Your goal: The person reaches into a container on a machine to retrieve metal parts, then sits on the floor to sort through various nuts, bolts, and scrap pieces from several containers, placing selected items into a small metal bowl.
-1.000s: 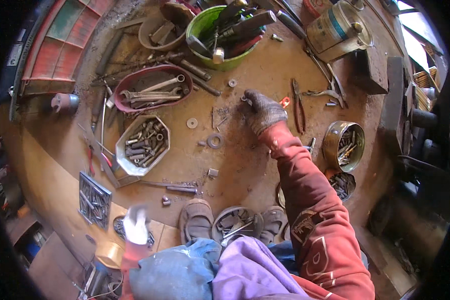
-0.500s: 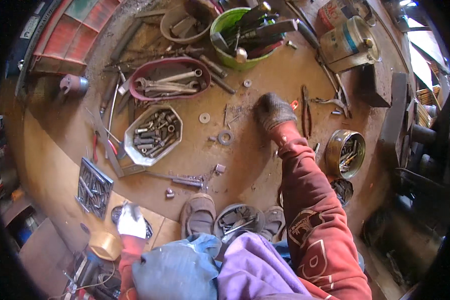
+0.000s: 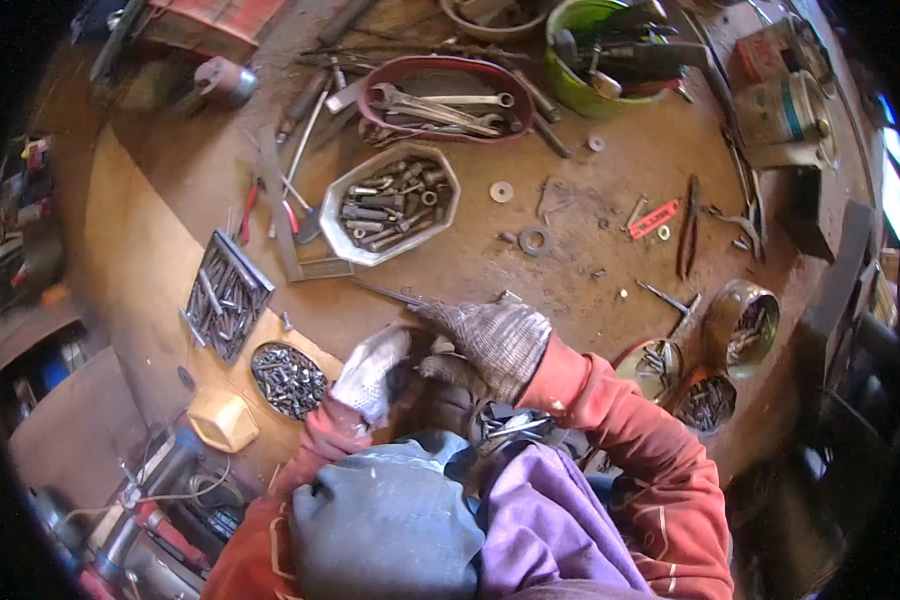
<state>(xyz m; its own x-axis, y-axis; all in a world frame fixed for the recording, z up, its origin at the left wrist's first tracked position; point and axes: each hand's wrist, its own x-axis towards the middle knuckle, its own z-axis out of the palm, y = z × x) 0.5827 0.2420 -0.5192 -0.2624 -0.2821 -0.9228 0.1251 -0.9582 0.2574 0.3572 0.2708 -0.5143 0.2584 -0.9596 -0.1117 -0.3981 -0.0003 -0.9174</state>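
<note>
My left hand [image 3: 374, 372], in a whitish glove, is curled in front of my knees. Close beside it is my right hand [image 3: 498, 348] in a grey knitted glove, its fingers bent toward the left one. Whatever lies between the fingers is hidden. A thin metal rod [image 3: 385, 292] lies on the floor just beyond the hands. To the left of my left hand stands a round dish of small bolts [image 3: 288, 380], with a tray of longer bolts [image 3: 227, 297] behind it. Partly under my right forearm is a container of metal tools [image 3: 515, 425].
Ahead are an octagonal bowl of sockets [image 3: 395, 205], a dark red tub of wrenches [image 3: 445, 100] and a green bucket [image 3: 580, 90]. Pliers [image 3: 689, 228], a red strip [image 3: 655, 219] and washers [image 3: 535, 240] lie on the floor. Tins of bolts [image 3: 740, 325] stand right.
My right hand has come back from near the red strip, now uncovered. My left hand has left the dish of bolts, and both hands have met before my knees. The view has shifted.
</note>
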